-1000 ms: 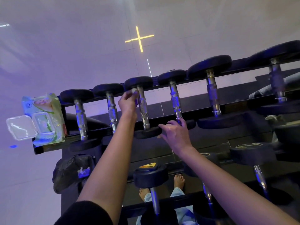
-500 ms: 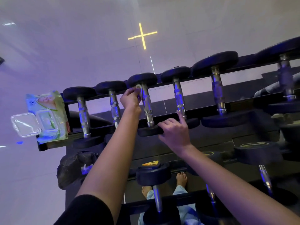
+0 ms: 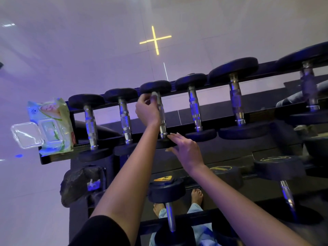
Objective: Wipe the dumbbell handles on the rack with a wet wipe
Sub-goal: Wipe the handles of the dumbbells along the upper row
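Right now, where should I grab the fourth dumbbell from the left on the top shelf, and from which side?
Grip the fourth dumbbell by the knurled middle of its handle, coming down from above at the front. It lies across the rack with both heads resting on the rails, so the handle spans the gap bare. Your open right hand is closest.

6 top-row dumbbells, 1 wipes pk

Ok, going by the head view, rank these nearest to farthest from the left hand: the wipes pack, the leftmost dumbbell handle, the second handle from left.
1. Second handle from left, just left of the left hand, which grips the wet wipe.
2. Leftmost handle, one slot further left.
3. Wipes pack, standing at the far left end.
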